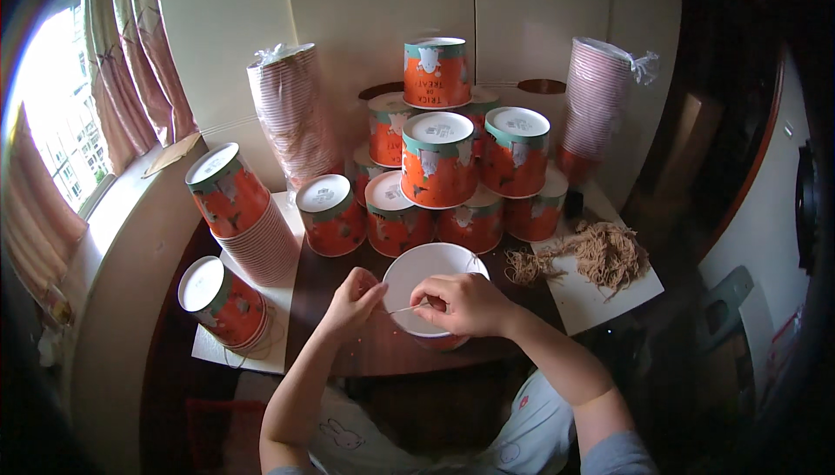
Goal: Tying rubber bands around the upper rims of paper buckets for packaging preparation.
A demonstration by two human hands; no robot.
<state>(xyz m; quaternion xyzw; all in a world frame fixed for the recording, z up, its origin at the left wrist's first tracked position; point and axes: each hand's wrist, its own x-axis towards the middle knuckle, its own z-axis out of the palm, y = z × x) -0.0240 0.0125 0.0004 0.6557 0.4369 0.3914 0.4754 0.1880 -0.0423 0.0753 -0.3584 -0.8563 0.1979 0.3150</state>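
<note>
An upright paper bucket (pixel 437 260) with a white inside stands open at the near edge of the dark table. Over its mouth, a thin light cord (pixel 400 310) stretches between my two hands. My left hand (pixel 352 303) pinches one end just outside the bucket's left rim. My right hand (pixel 465 303) is closed on the cord above the right part of the opening, its fingertips bent together. The hand hides part of the rim and wall below it. Whether the cord passes through the bucket's wall cannot be seen.
Behind, orange-and-green buckets (pixel 439 162) are piled upside down in tiers. Bagged stacks of nested buckets rise at back left (pixel 291 110) and back right (pixel 598 97). More nested buckets (pixel 252 240) stand left. A tangle of tan cords (pixel 609 256) lies on a white board (pixel 600 305) at right.
</note>
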